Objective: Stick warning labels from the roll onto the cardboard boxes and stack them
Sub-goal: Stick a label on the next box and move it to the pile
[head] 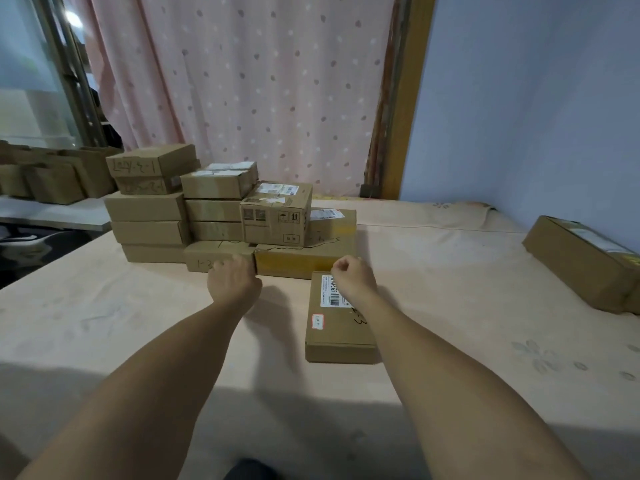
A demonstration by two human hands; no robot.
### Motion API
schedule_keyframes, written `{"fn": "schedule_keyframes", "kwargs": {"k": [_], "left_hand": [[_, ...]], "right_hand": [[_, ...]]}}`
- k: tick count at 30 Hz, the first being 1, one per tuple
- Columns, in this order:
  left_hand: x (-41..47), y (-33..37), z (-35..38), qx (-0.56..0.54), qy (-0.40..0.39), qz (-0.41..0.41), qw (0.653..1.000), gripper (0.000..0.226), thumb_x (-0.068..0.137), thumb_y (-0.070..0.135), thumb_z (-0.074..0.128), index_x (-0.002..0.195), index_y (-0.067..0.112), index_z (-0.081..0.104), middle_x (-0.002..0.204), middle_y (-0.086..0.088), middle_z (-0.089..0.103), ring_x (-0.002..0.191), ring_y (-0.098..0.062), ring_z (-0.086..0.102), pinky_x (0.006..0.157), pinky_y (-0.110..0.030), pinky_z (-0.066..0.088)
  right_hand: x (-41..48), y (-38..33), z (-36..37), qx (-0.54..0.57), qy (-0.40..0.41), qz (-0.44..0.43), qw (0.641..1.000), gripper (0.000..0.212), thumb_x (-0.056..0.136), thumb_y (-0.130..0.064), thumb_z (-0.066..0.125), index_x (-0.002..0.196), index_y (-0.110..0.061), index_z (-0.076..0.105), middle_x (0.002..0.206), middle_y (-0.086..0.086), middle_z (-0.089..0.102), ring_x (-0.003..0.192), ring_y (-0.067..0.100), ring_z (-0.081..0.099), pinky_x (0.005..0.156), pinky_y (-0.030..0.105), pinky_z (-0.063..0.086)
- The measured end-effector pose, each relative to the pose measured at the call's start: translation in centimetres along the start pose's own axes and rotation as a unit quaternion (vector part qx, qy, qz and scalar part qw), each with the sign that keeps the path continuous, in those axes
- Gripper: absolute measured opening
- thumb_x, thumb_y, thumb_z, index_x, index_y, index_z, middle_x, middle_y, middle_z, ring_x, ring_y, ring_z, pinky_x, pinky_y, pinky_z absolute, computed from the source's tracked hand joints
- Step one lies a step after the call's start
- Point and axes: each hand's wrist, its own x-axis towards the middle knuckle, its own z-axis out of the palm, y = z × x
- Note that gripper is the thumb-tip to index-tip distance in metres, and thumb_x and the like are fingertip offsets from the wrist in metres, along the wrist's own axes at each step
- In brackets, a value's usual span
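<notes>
The labelled flat box (341, 327) lies on the bed (450, 306), long axis pointing at the stack (214, 216), its far end beneath the nearer right hand (353, 278), whose grip is curled on nothing visible. The left hand (235, 282) hides its fingers, so its grip cannot be told.

Two hands (235, 280), one flat box (341, 329) in front, one long box (585, 263) at right, about a dozen stacked boxes (149, 206).

box stack (221, 209) blocks ahead, bare bed (104, 306) left
</notes>
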Motion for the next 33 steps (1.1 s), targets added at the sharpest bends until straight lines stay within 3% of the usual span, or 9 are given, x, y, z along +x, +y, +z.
{"fn": "schedule_keyframes", "kwargs": {"k": [3, 5, 9, 15, 19, 24, 28, 30, 33], "left_hand": [[0.0, -0.7, 0.0, 0.022, -0.024, 0.007, 0.999, 0.013, 0.091, 0.013, 0.059, 0.097, 0.012, 0.048, 0.106, -0.012, 0.066, 0.107, -0.031, 0.055, 0.079, -0.034, 0.039], [0.1, -1.2, 0.1, -0.002, -0.015, 0.009, 1.0, 0.015, 0.09, 0.007, 0.057, 0.094, 0.012, 0.044, 0.104, -0.014, 0.066, 0.099, -0.031, 0.053, 0.075, -0.034, 0.039], [1.2, -1.6, 0.5, -0.173, 0.007, -0.019, 0.985, 0.02, 0.088, 0.014, 0.069, 0.1, 0.013, 0.053, 0.098, -0.012, 0.064, 0.089, -0.031, 0.056, 0.073, -0.041, 0.051], [1.7, 1.8, -2.4, -0.524, 0.002, -0.041, 0.851, 0.027, 0.079, 0.011, 0.084, 0.081, 0.016, 0.058, 0.089, -0.01, 0.07, 0.085, -0.028, 0.067, 0.072, -0.042, 0.056], [2.0, 4.5, -4.4, -0.589, -0.007, -0.002, 0.808, 0.025, 0.078, 0.013, 0.087, 0.082, 0.014, 0.063, 0.088, -0.011, 0.072, 0.079, -0.022, 0.066, 0.069, -0.034, 0.051], [1.8, 6.1, -6.9, -0.637, -0.041, 0.054, 0.768, 0.023, 0.081, 0.017, 0.085, 0.095, 0.008, 0.068, 0.089, -0.009, 0.072, 0.079, -0.016, 0.068, 0.063, -0.025, 0.053], [1.6, 5.9, -7.2, -0.613, -0.082, 0.095, 0.78, 0.028, 0.08, 0.0, 0.08, 0.101, 0.012, 0.067, 0.102, -0.018, 0.074, 0.09, -0.024, 0.072, 0.076, -0.034, 0.06], [1.4, 5.9, -6.8, -0.566, -0.056, 0.114, 0.815, 0.027, 0.081, 0.001, 0.08, 0.1, 0.015, 0.067, 0.098, -0.015, 0.074, 0.09, -0.024, 0.072, 0.076, -0.038, 0.061], [0.6, 5.9, -6.3, -0.485, 0.004, 0.155, 0.86, 0.029, 0.08, 0.008, 0.082, 0.103, 0.018, 0.068, 0.091, -0.004, 0.073, 0.085, -0.017, 0.069, 0.067, -0.032, 0.056]], "right_hand": [[0.6, 0.3, -0.3, 0.012, 0.001, 0.013, 1.0, 0.013, 0.098, -0.021, 0.053, 0.1, -0.022, 0.065, 0.113, -0.001, 0.061, 0.097, 0.016, 0.06, 0.078, 0.029, 0.049], [0.8, 0.2, -0.5, 0.024, 0.005, 0.026, 0.999, 0.014, 0.098, -0.02, 0.053, 0.102, -0.022, 0.066, 0.113, 0.0, 0.063, 0.098, 0.017, 0.061, 0.079, 0.029, 0.05], [0.9, -0.7, -0.6, 0.059, -0.007, 0.027, 0.998, 0.014, 0.1, -0.02, 0.053, 0.107, -0.022, 0.065, 0.105, -0.003, 0.065, 0.088, 0.009, 0.059, 0.068, 0.025, 0.046], [0.2, -4.5, 0.8, 0.104, -0.099, -0.047, 0.989, 0.016, 0.099, -0.031, 0.063, 0.114, -0.028, 0.066, 0.113, -0.006, 0.066, 0.098, 0.012, 0.063, 0.074, 0.026, 0.048], [0.6, -7.0, 0.6, 0.151, -0.124, -0.104, 0.975, 0.028, 0.094, -0.035, 0.072, 0.121, -0.033, 0.064, 0.112, 0.001, 0.07, 0.105, 0.02, 0.066, 0.081, 0.034, 0.054], [1.1, -7.9, -1.4, 0.183, -0.04, -0.114, 0.976, 0.033, 0.092, -0.025, 0.073, 0.124, -0.029, 0.065, 0.115, 0.0, 0.071, 0.104, 0.017, 0.067, 0.087, 0.04, 0.06], [1.2, -7.3, -2.5, 0.202, -0.041, -0.088, 0.975, 0.032, 0.093, -0.025, 0.074, 0.124, -0.027, 0.066, 0.118, -0.004, 0.07, 0.108, 0.016, 0.066, 0.084, 0.035, 0.061], [1.1, -6.9, -3.0, 0.125, -0.048, -0.108, 0.985, 0.031, 0.093, -0.036, 0.073, 0.123, -0.03, 0.069, 0.116, -0.007, 0.068, 0.106, 0.014, 0.063, 0.081, 0.029, 0.055], [1.1, -6.8, -3.3, 0.012, -0.037, -0.145, 0.989, 0.033, 0.089, -0.05, 0.072, 0.119, -0.036, 0.072, 0.115, -0.004, 0.062, 0.1, 0.013, 0.059, 0.083, 0.032, 0.052]]}}
